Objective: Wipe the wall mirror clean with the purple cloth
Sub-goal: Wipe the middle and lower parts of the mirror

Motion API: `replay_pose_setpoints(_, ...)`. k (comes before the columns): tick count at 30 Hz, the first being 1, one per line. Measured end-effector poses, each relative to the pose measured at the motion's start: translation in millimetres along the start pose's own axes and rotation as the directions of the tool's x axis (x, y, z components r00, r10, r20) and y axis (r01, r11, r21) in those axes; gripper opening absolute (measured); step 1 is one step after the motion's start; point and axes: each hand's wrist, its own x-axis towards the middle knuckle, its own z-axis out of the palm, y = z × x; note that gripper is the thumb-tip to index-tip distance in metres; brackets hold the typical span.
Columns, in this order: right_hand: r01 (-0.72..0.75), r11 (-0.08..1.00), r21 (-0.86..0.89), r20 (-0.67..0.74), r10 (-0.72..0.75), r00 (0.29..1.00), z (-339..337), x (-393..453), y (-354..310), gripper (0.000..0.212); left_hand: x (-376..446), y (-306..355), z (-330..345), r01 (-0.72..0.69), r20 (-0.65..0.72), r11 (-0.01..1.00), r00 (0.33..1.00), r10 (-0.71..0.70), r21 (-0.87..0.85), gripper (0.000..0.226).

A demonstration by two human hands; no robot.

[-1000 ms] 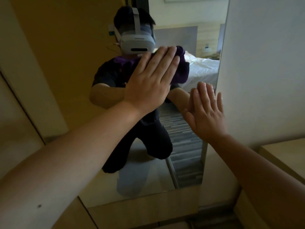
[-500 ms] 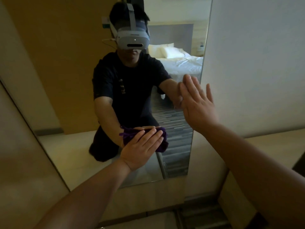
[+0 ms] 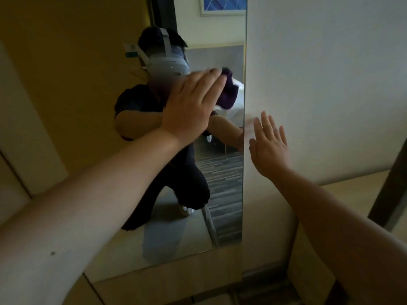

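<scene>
The tall wall mirror fills the middle of the view and reflects a kneeling person with a headset. My left hand lies flat against the upper glass and presses the purple cloth onto it; the cloth shows only past my fingertips, near the mirror's right edge. My right hand is open, fingers spread, palm resting on the white wall just right of the mirror's edge.
A wooden panel borders the mirror on the left. Below the glass runs a wooden base. A low light-wood surface and a dark post stand at the right.
My left hand has swept the cloth from the mirror's lower part back up to its upper right. My right hand has shifted off the mirror's edge onto the wall.
</scene>
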Motion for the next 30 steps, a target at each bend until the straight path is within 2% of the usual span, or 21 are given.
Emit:
replay_pose_setpoints(3, 0.009, 1.000, -0.028, 0.054, -0.007, 0.999, 14, 6, 8, 0.065, 39, -3, 11, -0.021, -0.004, 0.997, 1.000, 0.022, 0.074, 0.042)
replay_pose_setpoints(6, 0.021, 0.998, -0.058, 0.053, -0.018, 0.998, 23, 7, 10, 0.070, 42, 4, 21, -0.009, 0.043, 0.989, 0.999, 0.003, 0.146, 0.046)
replay_pose_setpoints(15, 0.070, 0.995, -0.067, -0.039, -0.073, 0.997, 45, 11, 25, 0.071, -88, 73, 48, -0.172, 0.191, 0.981, 0.969, 0.153, 0.085, 0.051)
replay_pose_setpoints(19, 0.087, 0.994, -0.059, -0.059, -0.090, 0.994, 44, 11, 25, 0.070, -155, 109, 55, -0.298, 0.348, 0.954, 0.899, 0.267, 0.037, 0.055)
replay_pose_setpoints(24, 0.080, 0.994, -0.078, -0.034, -0.083, 0.996, 40, 11, 24, 0.070, -202, 131, 56, -0.326, 0.513, 0.944, 0.802, 0.306, -0.052, 0.063)
replay_pose_setpoints(27, 0.066, 0.994, -0.086, -0.014, -0.068, 0.998, 38, 11, 23, 0.070, -210, 132, 45, -0.291, 0.582, 0.944, 0.744, 0.327, -0.158, 0.062)
replay_pose_setpoints(30, 0.044, 0.998, -0.055, 0.014, -0.043, 0.999, 34, 9, 19, 0.070, -219, 125, 23, -0.212, 0.601, 0.945, 0.731, 0.324, -0.251, 0.049)
